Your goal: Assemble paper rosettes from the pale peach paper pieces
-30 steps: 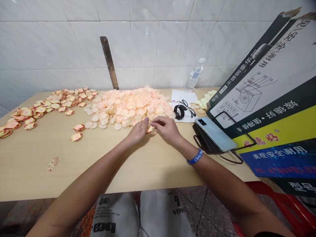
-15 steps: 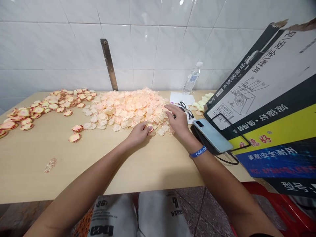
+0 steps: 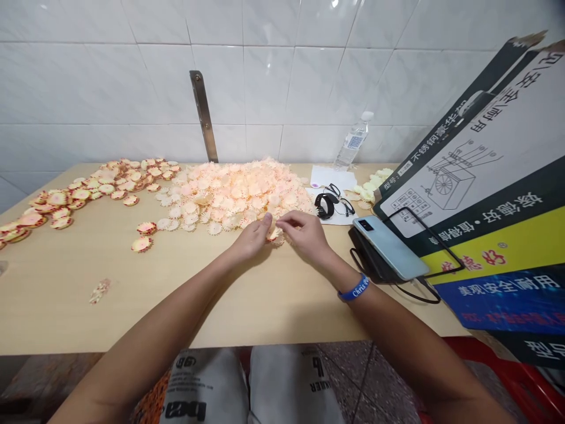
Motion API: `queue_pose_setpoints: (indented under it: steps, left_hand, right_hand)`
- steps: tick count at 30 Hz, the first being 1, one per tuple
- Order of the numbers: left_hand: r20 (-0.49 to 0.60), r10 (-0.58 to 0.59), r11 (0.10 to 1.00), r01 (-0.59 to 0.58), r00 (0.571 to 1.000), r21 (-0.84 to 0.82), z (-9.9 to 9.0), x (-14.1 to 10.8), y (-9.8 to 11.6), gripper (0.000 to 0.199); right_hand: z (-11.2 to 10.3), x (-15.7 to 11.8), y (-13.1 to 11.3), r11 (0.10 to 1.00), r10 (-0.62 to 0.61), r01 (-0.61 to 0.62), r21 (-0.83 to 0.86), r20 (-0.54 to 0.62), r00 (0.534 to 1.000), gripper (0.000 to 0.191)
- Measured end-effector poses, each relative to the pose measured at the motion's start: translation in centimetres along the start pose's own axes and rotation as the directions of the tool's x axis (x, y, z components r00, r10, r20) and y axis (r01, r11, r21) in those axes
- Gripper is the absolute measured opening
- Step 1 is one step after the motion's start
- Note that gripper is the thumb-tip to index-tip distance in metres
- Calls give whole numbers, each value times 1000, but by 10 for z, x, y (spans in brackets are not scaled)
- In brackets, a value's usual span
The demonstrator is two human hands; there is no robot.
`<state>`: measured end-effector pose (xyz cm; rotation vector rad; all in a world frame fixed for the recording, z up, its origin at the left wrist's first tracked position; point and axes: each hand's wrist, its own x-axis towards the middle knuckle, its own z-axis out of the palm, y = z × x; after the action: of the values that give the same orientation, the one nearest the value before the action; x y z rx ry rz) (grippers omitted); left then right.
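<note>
My left hand is closed around a small stack of frilly flower-shaped petal pieces, pale with pinkish-red edges, partly hidden by my fingers. Thumb and fingertips of my right hand are pinched together at the upper edge of that stack; the bit between them is too small to see well. Just beyond both hands rises a large heap of loose pale-pink petal pieces. Thicker red-edged stacks of the same shape lie along the left side, with two more nearer to me.
At the right are a phone on a dark case with a cable, glasses, a black watch on white paper and a water bottle. A big printed carton leans along the right edge. Petal scraps lie at front left.
My right hand has come down left from the edge of the heap, its fingers closing beside my left hand. The left hand still holds the stack. The view has shifted slightly.
</note>
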<state>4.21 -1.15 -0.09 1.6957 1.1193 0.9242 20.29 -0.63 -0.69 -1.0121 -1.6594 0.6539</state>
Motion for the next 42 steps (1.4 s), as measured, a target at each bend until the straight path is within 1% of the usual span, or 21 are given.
queue_pose_setpoints:
  steps: [3,5,6,8,10,12,14,16,18,19,21,24,26,27,29,31,33,35,37,40,42]
  left_hand:
    - [70,24,1000,-23,997,-18,6,-1,2,56]
    - [90,54,999,-54,994,-6,9,-2,2,55]
    - [88,68,998,-68,994,5,10,-2,2,54]
    - [30,65,998,-65,997,4,10,-2,0,49]
    - [-62,31,999,-33,998,-32,8,-1,0,44]
    - [-148,1,996,-13,989,-84,6,1,0,37]
    - [-187,-13,984,-20,982,-176,5,1,3,34]
    - [-131,-56,942,9,990,-335,5,1,6,44]
    - [8,-91,885,84,996,-459,6,1,8,52]
    - [81,-90,871,118,993,-478,7,1,8,54]
    - [170,-69,884,139,983,-446,7,1,8,53]
    - [180,-64,930,124,982,-347,6,1,8,44]
    - [163,-92,954,134,982,-268,4,-1,8,36]
    - [164,-107,963,144,981,-230,4,-1,8,33]
    - [190,-128,971,162,973,-174,4,-3,8,28]
    - [205,-129,976,161,970,-148,5,-3,7,25]
    - [188,-105,981,134,977,-144,6,-3,7,22]
    - [179,-80,979,111,981,-171,7,-1,5,20]
    - [194,-77,963,124,978,-240,6,-1,5,21]
    - [221,-100,933,169,970,-317,4,0,5,28]
    - [234,-115,930,187,965,-317,3,0,6,32]
  right_hand:
    - [-11,9,6,983,130,-99,153,-206,970,12]
    - [-19,16,9,973,167,-101,208,-328,930,11]
    - [-23,19,11,971,174,-98,219,-359,917,11]
    - [-26,22,13,966,182,-100,239,-351,919,12]
    - [-26,22,12,960,182,-103,262,-300,937,14]
    - [-23,20,9,955,166,-94,281,-244,955,17]
    - [-19,16,4,952,139,-78,297,-190,972,18]
    - [-16,12,-1,947,113,-66,313,-135,984,17]
    - [-12,8,-5,945,90,-56,323,-91,992,17]
    - [-10,7,-6,945,82,-53,323,-77,994,17]
    - [-7,5,-6,946,85,-67,316,-45,995,18]
    - [-5,5,-1,928,149,-145,343,15,989,20]
    - [-8,8,4,904,205,-181,388,-22,979,21]
    - [-12,11,8,894,232,-179,410,-82,969,22]
    - [-21,17,16,896,264,-138,423,-257,930,22]
    - [-31,22,24,934,224,-81,349,-394,891,19]
    - [-37,25,29,979,115,-34,199,-411,904,13]
    - [-38,26,31,1000,-15,20,12,-338,941,16]
    - [-36,25,32,983,-110,74,-170,-215,970,25]
    - [-33,24,35,928,-155,134,-349,-32,987,35]
    - [-32,24,36,904,-165,164,-394,30,986,42]
